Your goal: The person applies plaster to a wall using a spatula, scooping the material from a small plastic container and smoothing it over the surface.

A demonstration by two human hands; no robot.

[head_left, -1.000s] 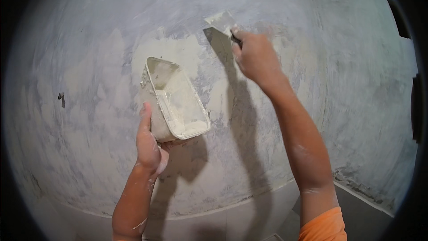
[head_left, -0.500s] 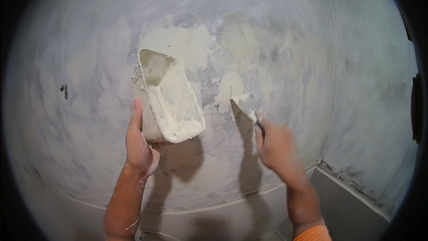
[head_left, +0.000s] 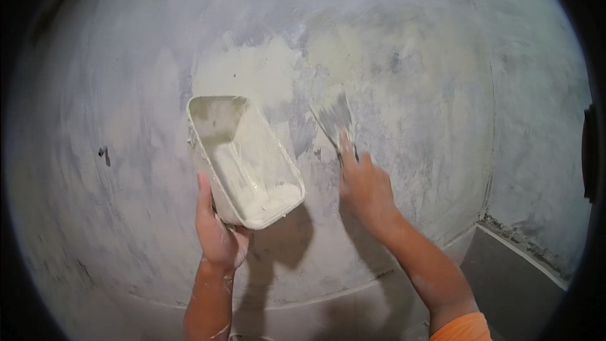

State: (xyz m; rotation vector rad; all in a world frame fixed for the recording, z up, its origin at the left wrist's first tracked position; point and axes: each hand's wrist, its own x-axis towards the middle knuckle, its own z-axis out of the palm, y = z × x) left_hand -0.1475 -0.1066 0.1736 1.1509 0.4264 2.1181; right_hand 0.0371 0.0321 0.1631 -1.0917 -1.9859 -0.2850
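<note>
My left hand (head_left: 221,237) grips a light, rectangular plastic tub (head_left: 208,151) from below and its left side, the thumb along the wall. The tub is tilted so its inside faces me. Creamy white filler (head_left: 271,199) coats its inner walls and pools in its lower end. To the right, my right hand (head_left: 366,186) is closed round the handle of a putty knife (head_left: 334,117), one finger stretched along it. The wide blade, smeared with filler, lies against the wall (head_left: 391,113) at a pale patch of filler (head_left: 331,57).
Pale filler patches (head_left: 246,66) cover much of the grey wall. A small metal stub (head_left: 104,153) juts out at the left. A side wall (head_left: 536,120) meets it at a corner on the right. Grey panels (head_left: 511,278) with a light top edge run along the bottom.
My right hand has moved the putty knife upward and slightly left along the wall, and the blade now points up. In the picture the tub and left hand sit lower and further right.
</note>
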